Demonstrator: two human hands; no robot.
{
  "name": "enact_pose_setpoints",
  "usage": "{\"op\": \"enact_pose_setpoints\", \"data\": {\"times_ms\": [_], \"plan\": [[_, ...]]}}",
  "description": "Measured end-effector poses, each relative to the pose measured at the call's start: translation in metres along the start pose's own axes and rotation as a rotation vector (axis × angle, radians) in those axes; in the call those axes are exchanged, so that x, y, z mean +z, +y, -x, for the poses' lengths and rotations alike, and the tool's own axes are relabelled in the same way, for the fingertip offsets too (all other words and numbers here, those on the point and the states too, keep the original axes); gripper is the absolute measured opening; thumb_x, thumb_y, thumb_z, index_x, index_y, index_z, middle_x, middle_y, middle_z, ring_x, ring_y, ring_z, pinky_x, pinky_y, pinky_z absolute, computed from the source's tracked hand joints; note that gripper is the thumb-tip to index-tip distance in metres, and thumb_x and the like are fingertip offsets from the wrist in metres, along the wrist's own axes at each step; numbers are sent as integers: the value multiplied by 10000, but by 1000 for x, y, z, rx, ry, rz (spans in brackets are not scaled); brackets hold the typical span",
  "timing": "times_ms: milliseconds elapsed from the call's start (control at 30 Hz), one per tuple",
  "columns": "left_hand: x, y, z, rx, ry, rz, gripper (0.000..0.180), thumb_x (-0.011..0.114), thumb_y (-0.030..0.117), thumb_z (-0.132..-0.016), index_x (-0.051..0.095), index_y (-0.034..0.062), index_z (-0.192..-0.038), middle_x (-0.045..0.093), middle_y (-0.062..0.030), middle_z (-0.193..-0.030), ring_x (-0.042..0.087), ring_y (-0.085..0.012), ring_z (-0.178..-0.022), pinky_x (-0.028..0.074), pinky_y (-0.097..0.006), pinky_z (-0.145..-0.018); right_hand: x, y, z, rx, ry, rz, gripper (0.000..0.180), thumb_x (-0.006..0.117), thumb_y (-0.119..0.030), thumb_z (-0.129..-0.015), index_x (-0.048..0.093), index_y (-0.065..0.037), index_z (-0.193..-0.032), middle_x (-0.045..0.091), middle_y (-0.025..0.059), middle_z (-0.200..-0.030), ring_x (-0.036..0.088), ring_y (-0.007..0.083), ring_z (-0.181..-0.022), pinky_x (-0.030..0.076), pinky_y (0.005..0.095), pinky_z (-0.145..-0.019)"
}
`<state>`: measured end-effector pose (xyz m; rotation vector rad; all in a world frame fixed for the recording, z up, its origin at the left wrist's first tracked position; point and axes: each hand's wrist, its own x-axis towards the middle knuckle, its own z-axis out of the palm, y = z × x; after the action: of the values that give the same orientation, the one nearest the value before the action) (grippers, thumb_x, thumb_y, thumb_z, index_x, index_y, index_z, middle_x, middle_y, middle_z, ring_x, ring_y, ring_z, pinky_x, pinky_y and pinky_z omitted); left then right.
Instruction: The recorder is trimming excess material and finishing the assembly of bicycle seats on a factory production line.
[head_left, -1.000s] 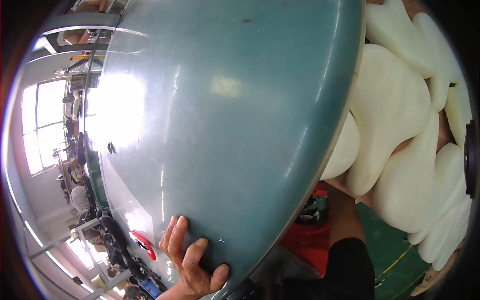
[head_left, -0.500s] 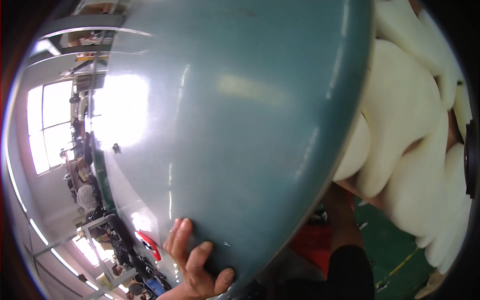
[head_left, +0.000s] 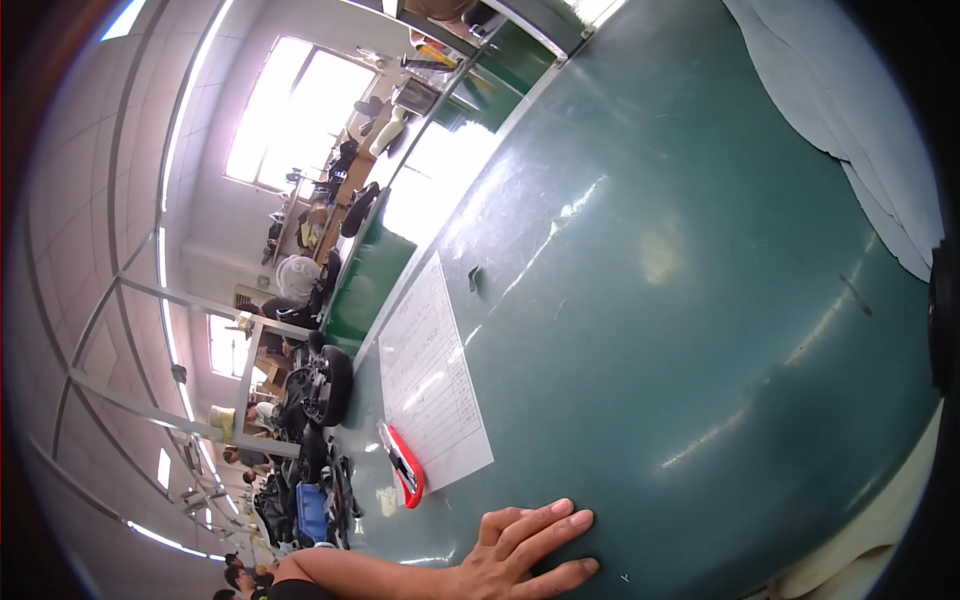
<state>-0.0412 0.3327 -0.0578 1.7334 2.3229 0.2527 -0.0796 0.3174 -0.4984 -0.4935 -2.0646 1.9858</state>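
Observation:
My left hand (head_left: 527, 548) lies palm down on the glossy green tabletop (head_left: 640, 400), with its fingers stretched out and nothing in them. Its forearm comes in from the lower left, ending in a dark sleeve. Beyond the fingers rests a printed white sheet of paper (head_left: 430, 370). A red and black handheld tool (head_left: 403, 467), its exact kind unclear, lies across the paper's near left corner. Close to the paper's far edge is a small dark scrap (head_left: 474, 279). My right hand does not show.
Thin whitish sheets (head_left: 840, 130) cover the tabletop's far right. Cream-coloured padded pieces (head_left: 850, 560) show past the lower right edge. At the left, black seat-like parts (head_left: 325, 380) and a blue bin (head_left: 311, 512) stand beyond the table. Several people (head_left: 240, 575) are in the background.
The view has swung to the right and tilted, so the paper, the tool and the whitish sheets now show more. My left hand's fingers have straightened flat on the table.

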Motion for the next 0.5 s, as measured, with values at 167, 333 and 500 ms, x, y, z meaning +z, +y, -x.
{"op": "enact_pose_setpoints", "data": {"times_ms": [167,333,500], "plan": [[-5,0,-2,11,-23,-8,509,581,425,-853,489,74,-1211,374,-277,-1393,391,-424,-1257,277,-521,-930,-5,-6,31,-10,12,46,803,801,-319,-597,498,-81,-1301,430,243,-1341,371,403,-1269,317,465,-1052],[1,6,-5,-26,62,44,464,580,405,-863,493,83,-1186,358,-225,-1422,344,-362,-1314,270,-481,-975,-46,-31,69,-57,18,174,810,806,-319,-590,499,-81,-1300,421,246,-1347,362,406,-1276,312,467,-1055],[2,5,4,-37,157,104,408,538,348,-900,460,86,-1203,351,-214,-1418,307,-334,-1348,266,-460,-1021,-104,-87,103,-156,29,371,817,811,-319,-582,500,-82,-1299,413,249,-1353,353,409,-1282,307,469,-1058]]}}
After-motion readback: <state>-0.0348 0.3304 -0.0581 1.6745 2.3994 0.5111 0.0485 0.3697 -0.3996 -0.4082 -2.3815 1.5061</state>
